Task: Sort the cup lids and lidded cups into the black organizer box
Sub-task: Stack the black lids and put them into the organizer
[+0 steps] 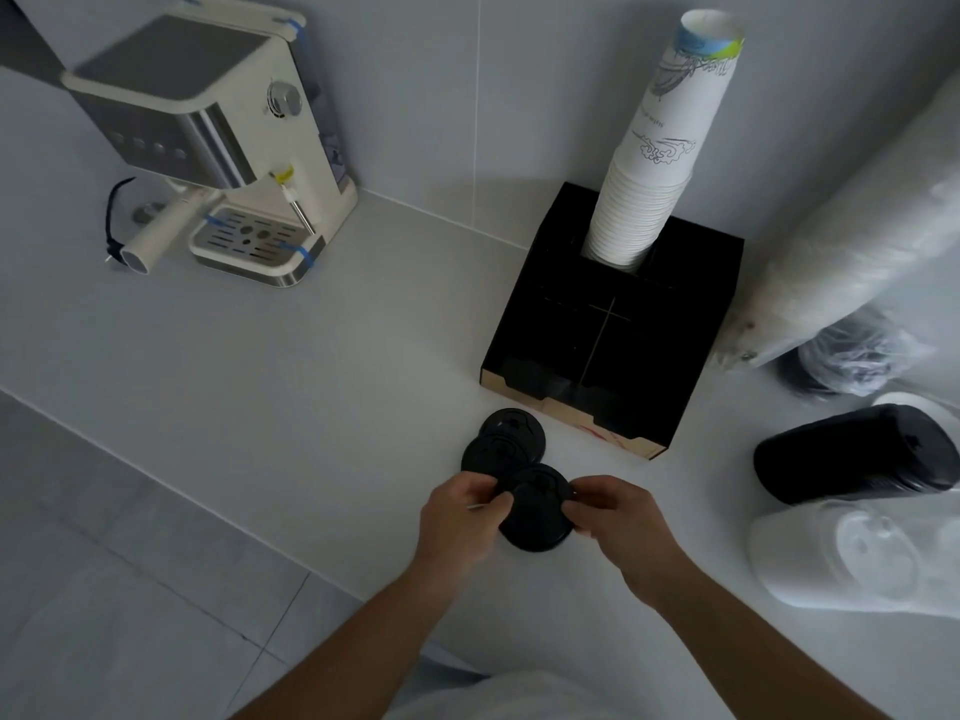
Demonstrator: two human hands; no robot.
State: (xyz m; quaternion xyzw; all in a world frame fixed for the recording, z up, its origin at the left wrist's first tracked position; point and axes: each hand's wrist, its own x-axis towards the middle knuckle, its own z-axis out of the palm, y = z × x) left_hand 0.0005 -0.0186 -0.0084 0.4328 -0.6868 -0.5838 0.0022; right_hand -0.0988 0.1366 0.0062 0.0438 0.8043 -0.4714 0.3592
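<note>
A black cup lid [537,511] is held flat just above the white counter, pinched on its left rim by my left hand [457,517] and on its right rim by my right hand [615,517]. Two more black lids [498,449] lie overlapping on the counter just behind it. The black organizer box [613,330] stands further back, its front compartments dark and hard to read. A tall stack of white paper cups [654,163] rises from its rear slot.
A cream espresso machine [218,137] stands at the back left. On the right lie a sleeve of black lids [852,454], a sleeve of clear lids [862,558], a bagged cup sleeve [857,236] and crumpled plastic [852,350]. The counter edge [156,475] runs diagonally at the left.
</note>
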